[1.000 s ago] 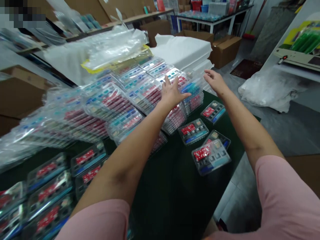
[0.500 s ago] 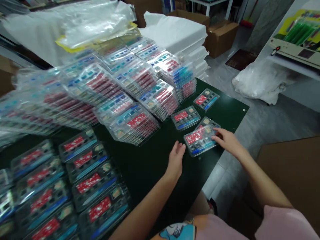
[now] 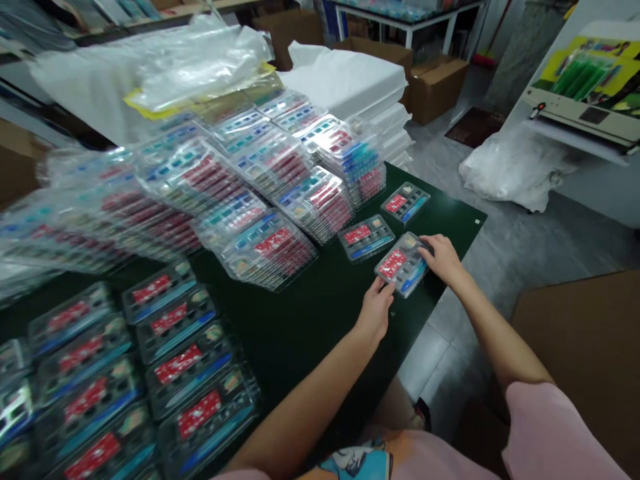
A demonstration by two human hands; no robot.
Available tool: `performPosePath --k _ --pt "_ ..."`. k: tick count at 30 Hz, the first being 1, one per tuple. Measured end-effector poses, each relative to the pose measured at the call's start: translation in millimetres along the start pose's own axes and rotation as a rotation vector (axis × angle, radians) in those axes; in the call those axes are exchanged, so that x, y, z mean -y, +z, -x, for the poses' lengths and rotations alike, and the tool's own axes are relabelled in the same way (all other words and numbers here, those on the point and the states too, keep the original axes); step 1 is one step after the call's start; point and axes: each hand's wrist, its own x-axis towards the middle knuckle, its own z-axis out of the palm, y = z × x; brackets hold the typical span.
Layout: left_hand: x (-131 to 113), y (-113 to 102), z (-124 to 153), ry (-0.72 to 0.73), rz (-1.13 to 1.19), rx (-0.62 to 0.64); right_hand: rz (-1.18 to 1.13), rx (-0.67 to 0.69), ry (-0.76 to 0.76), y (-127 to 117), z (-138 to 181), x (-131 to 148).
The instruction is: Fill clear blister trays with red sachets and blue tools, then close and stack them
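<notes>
A clear blister pack with a red card and blue strip (image 3: 403,264) lies near the right edge of the dark green table (image 3: 320,320). My right hand (image 3: 443,257) rests on its far right end, fingers curled over it. At its near left corner my left hand (image 3: 376,308) touches it with its fingertips. Two more single packs (image 3: 367,237) (image 3: 406,202) lie just beyond. Tall leaning stacks of the same packs (image 3: 260,193) fill the table's back and left.
Rows of single packs (image 3: 165,347) cover the near left of the table. White folded sheets (image 3: 350,80) and clear plastic bags (image 3: 190,60) lie behind the stacks. Cardboard boxes (image 3: 437,87), a plastic bag (image 3: 510,170) and a sealing machine (image 3: 585,113) stand to the right on the floor side.
Both hands came down from the tall stacks to the loose pack at the table's right edge. Over the last half second my left hand reached the pack's corner.
</notes>
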Motion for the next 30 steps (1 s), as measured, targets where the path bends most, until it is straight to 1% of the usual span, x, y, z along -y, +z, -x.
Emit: performPosePath --k 3,6,9,12,14,16,18,20,22,24,27,29,30 --pt "1 2 -7 -0.030 0.015 -0.009 -0.082 0.087 0.095 8 -7 -8" --pt "2 -3 -6 0.013 0.058 -0.009 -0.173 0.133 0.183 15 1 -3" --pt "-5 -13 1 0.081 0.068 -0.040 -0.241 0.096 0.158 18 10 14" --pt "-25 -23 0 0.182 0.028 -0.071 -0.313 0.006 0.086 19 3 38" --pt "-44 -28 -11 0.257 -0.016 -0.094 -0.325 -0.043 0.055 23 -14 53" --pt "-61 -32 -30 0.299 -0.053 -0.127 -0.305 -0.067 0.058 30 -35 64" --pt "-74 -35 -53 0.307 -0.074 -0.174 -0.256 -0.054 0.078 40 -56 71" --pt "-81 -37 -74 0.306 -0.070 -0.244 -0.179 -0.001 0.116 50 -72 76" --pt "-83 -40 -89 0.301 -0.038 -0.291 -0.103 0.075 0.172 58 -79 78" --pt "-81 -42 -96 0.283 0.011 -0.289 -0.063 0.143 0.218 63 -78 79" --pt "-72 -46 -91 0.246 0.083 -0.287 -0.075 0.178 0.227 62 -67 79" --pt "-65 -46 -82 0.244 0.118 -0.292 -0.101 0.152 0.186 56 -58 77" --pt "-61 -44 -77 0.253 0.135 -0.275 -0.115 0.126 0.160 51 -55 76"
